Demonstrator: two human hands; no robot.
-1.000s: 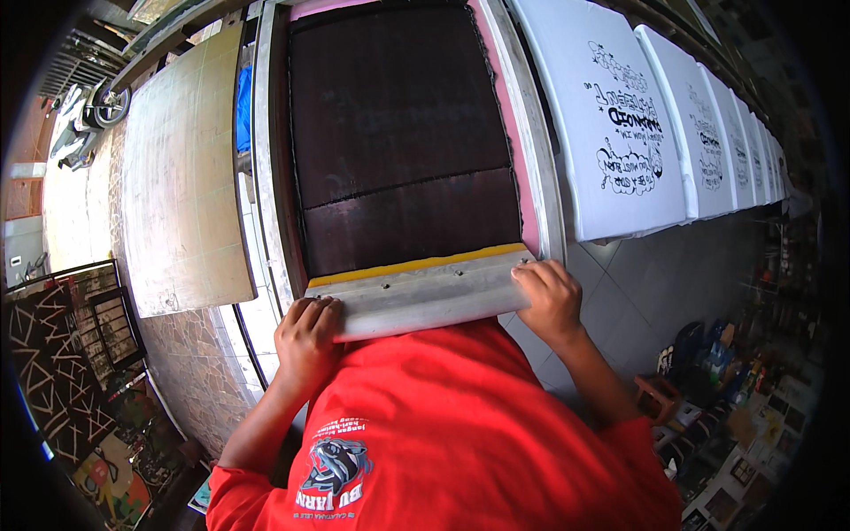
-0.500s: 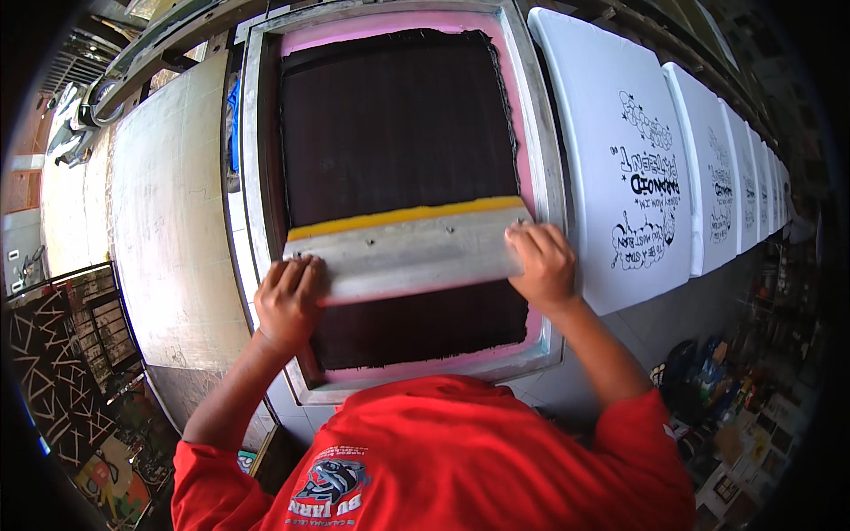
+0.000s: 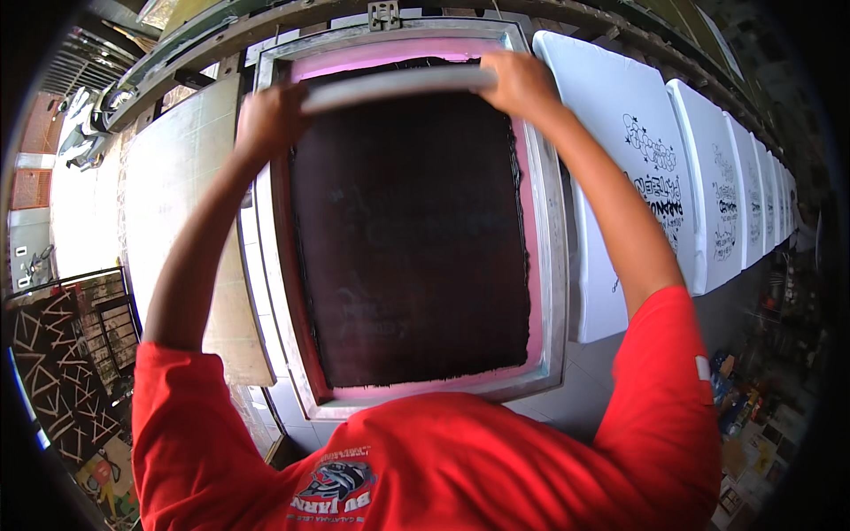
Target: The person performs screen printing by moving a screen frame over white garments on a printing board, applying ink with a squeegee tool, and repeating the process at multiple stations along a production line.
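Observation:
A wide metal squeegee lies across the far end of a screen-printing frame, blurred by motion. My left hand grips its left end and my right hand its right end, both arms stretched far forward. Black ink coats the mesh in a large rectangle, with a pink border round it. Faint lettering shows through the ink. The yellow blade edge cannot be seen from here.
To the right stands a row of white shirt boards, the nearest board carrying black printed lettering. A bare pale board lies at the left. Dark metal rails run behind the frame, and a metal bracket sits at its far edge.
Both hands have pushed the squeegee from the near part of the screen to its far end. The squeegee has tilted so its broad face no longer shows. Faint lettering now appears in the ink.

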